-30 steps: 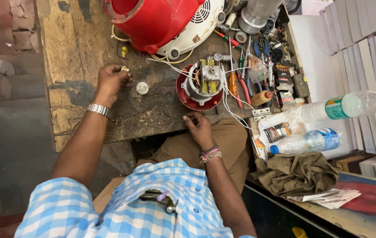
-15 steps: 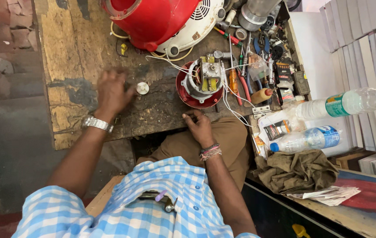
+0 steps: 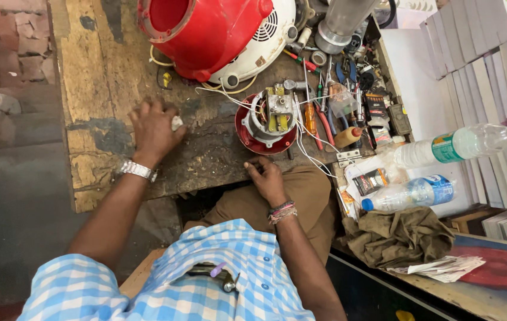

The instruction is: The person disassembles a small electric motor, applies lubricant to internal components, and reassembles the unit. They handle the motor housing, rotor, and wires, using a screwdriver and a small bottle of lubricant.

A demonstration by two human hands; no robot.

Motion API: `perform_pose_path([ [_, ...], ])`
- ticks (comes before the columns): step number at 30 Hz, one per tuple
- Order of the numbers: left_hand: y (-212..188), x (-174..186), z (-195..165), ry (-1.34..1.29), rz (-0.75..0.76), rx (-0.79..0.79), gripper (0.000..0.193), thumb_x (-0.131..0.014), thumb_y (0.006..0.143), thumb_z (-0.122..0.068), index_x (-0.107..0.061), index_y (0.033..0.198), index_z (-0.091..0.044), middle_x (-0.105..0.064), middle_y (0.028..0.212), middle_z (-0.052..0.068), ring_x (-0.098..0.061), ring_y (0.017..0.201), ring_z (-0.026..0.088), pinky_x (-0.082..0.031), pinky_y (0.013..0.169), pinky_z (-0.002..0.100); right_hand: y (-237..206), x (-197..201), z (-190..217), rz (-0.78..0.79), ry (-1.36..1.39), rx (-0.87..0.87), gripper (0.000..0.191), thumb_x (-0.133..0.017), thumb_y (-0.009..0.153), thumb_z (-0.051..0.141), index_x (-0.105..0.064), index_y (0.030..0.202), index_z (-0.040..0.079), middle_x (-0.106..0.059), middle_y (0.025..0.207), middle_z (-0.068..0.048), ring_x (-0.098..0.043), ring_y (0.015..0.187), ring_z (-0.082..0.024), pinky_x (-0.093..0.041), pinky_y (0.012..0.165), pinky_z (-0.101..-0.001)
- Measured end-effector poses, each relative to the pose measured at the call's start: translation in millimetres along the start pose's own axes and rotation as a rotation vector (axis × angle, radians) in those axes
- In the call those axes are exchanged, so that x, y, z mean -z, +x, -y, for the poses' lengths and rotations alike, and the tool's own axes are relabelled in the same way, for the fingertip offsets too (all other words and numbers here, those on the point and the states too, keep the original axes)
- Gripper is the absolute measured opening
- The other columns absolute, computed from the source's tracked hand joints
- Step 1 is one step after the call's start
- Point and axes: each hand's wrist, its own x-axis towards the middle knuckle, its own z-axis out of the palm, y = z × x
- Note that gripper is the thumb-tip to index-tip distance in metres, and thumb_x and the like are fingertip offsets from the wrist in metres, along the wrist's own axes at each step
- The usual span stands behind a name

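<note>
Hands at a worn wooden workbench (image 3: 105,77), seen from above. We see the left hand (image 3: 153,129) resting palm down on the bench top, its fingers curled over a small pale round part (image 3: 177,123) that shows just at the edge of the hand; whether the fingers actually pinch it we cannot tell. A metal wristwatch (image 3: 137,170) sits on that wrist. The right hand (image 3: 268,178) lies at the near edge of the bench, fingers loosely bent and holding nothing, with thread bands (image 3: 281,211) around the wrist. Just beyond the right hand stands a red round motor base (image 3: 252,135) carrying a metal motor core (image 3: 277,113), from which white wires (image 3: 304,145) trail towards the right. Behind it, at the far side of the bench, lies a large red and white appliance housing (image 3: 206,30) on its side. To the right of the motor base we note a clutter of screwdrivers and pliers (image 3: 319,116). Further right, two clear plastic bottles (image 3: 432,172) lie on a white surface, and a crumpled brown cloth (image 3: 399,235) lies below them. The two hands are well apart.
</note>
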Motion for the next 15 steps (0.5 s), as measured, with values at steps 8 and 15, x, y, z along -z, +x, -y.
perform_pose_path([
  [8,53.3,-6.3,10.0,-0.404,-0.205,0.128,0.023,-0.077,0.096,-0.022,-0.072,0.110,-0.004,-0.067,0.111,0.016,-0.059,0.110,0.038,-0.043,0.098,0.052,0.4,0.7,-2.1,0.002,0.025,0.021,0.020,-0.076,0.092,0.021,-0.073,0.097,0.003,-0.069,0.068,-0.004,-0.061,0.059,-0.009,-0.050,0.055,-0.0282],
  [15,111.7,-5.9,11.1,-0.768,-0.270,-0.008,0.052,-0.064,0.083,-0.001,-0.061,0.134,0.006,-0.063,0.131,0.028,-0.058,0.111,0.045,-0.045,0.098,0.051,1.5,0.6,-3.1,0.026,-0.001,-0.039,0.020,-0.076,0.091,0.022,-0.073,0.097,0.003,-0.070,0.067,-0.005,-0.063,0.057,-0.010,-0.050,0.055,-0.0287],
])
